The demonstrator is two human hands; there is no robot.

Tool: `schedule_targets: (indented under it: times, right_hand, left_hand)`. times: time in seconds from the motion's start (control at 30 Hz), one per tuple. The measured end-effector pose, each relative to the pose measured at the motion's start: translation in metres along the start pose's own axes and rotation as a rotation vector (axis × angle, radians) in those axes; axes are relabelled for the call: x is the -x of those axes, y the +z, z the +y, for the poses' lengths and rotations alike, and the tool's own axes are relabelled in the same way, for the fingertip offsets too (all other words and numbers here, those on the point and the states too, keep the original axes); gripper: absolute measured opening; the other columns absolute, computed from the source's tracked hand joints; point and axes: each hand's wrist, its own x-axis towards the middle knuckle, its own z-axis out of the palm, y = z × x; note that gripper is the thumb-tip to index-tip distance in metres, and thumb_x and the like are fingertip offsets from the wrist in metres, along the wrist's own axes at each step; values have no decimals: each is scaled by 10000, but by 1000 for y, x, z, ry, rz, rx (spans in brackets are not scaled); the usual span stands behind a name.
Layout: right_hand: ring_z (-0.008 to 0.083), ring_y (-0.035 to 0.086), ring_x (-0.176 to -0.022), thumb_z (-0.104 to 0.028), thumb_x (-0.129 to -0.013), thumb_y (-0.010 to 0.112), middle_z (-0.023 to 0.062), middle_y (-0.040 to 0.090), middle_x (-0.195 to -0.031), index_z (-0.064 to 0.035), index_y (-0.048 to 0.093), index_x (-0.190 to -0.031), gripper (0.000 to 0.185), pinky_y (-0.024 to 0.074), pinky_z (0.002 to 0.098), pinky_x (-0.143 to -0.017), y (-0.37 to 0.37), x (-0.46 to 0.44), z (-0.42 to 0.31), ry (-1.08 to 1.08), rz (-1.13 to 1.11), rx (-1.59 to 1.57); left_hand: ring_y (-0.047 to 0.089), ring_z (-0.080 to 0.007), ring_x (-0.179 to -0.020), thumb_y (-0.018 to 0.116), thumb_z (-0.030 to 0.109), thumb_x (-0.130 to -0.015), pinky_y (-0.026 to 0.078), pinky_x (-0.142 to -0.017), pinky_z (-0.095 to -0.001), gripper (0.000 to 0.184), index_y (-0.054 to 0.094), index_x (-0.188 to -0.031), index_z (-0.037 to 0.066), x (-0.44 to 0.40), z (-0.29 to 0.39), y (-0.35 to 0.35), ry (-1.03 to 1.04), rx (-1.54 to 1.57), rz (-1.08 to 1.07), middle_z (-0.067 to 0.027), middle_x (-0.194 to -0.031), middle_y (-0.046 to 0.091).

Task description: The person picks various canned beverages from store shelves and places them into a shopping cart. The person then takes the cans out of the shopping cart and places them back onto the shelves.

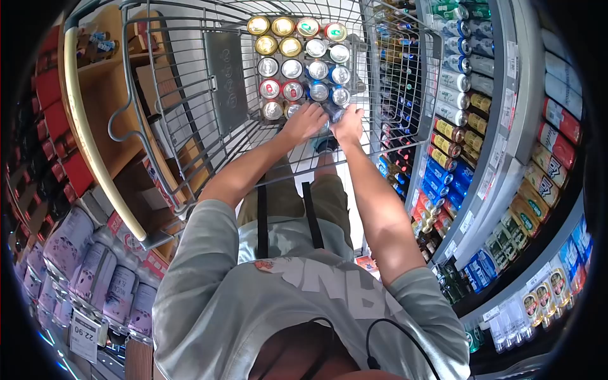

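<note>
Rows of upright drink cans (pixel 291 68) stand in the near part of a metal wire shopping cart (pixel 209 136). Their tops are silver, gold and a few with red or green tabs. My left hand (pixel 307 121) reaches over the nearest rows, its fingers curled down beside a silver-topped can. Close on its right, my right hand (pixel 348 125) is closed with its thumb and fingers pinched. Between the two hands lies a dark, see-through, shiny piece (pixel 330 113), perhaps plastic wrap; both hands touch it. The fingertips partly hide it and the cans underneath.
Shelves of cans (pixel 453 130) and bottles line the right side, with price tags along a metal rail (pixel 506 126). At left are a wooden shelf unit (pixel 117 114), the cart's pale handle (pixel 95 152) and lilac-wrapped packs (pixel 92 272).
</note>
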Motion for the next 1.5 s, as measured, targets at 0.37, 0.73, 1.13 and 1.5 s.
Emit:
schedule_targets:
  times: [0.37, 0.73, 1.13, 1.5]
  right_hand:
    - [428, 627, -1064, -63, -597, 850, 221, 459, -1269, -64, 450, -1195, 719, 549, 466, -893, 25, -22, -2, 108, 50, -30]
    - [387, 578, -1172, -156, -588, 937, 194, 439, -1327, -96, 426, -1305, 882, 522, 450, -969, 27, -24, 0, 144, 20, -81]
    - [360, 481, -1318, -145, -605, 928, 179, 405, -1435, -160, 304, -1499, 1090, 447, 446, -1077, 23, -23, 23, 117, -71, -186]
    - [365, 494, -1312, -152, -618, 908, 232, 479, -1411, -78, 348, -1470, 1022, 433, 406, -1095, 31, -27, 36, -14, -100, -266]
  left_hand:
    - [551, -254, -1126, 609, 163, -779, 451, -916, -372, 378, 596, -1144, 63, 2, -10, 9, 21, -66, -14, -82, -1160, 588]
    - [567, -236, -1128, 617, 180, -809, 455, -926, -366, 388, 586, -1188, 100, 3, -12, 18, -84, -86, 16, -66, -1168, 590]
    - [534, -228, -1189, 612, 150, -819, 430, -958, -343, 486, 534, -1297, 117, 13, -13, -9, -85, -57, -77, -63, -1260, 557]
    - [546, -303, -1148, 717, 66, -749, 437, -981, -423, 528, 555, -1251, 82, 32, -31, -33, -314, 251, -22, -103, -1239, 577]
